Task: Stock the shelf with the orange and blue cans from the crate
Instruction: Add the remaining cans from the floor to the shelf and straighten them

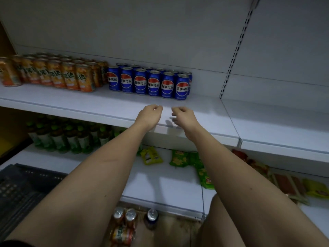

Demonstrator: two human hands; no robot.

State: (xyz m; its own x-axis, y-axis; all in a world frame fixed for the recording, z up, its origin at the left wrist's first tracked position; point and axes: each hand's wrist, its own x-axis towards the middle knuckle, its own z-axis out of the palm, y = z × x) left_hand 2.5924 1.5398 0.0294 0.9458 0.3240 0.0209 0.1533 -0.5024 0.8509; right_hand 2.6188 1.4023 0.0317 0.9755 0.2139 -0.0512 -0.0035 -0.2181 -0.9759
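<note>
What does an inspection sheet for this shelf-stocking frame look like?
Surface: white shelf, bare at its right.
Job's things: orange cans in rows at left, blue cans beside them; crate lower left; loose cans on the floor, one lying down.
Clutter: green bottles and snack packets on the lower shelf.
Grippers: left hand and right hand over the shelf edge, loosely curled, holding nothing.
Cables: nothing seen.
Surroundings: slotted upright, white back panel.

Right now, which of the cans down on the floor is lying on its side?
The orange can nearest the camera lies on its side; the two orange cans and the blue can behind it stand upright.
</note>
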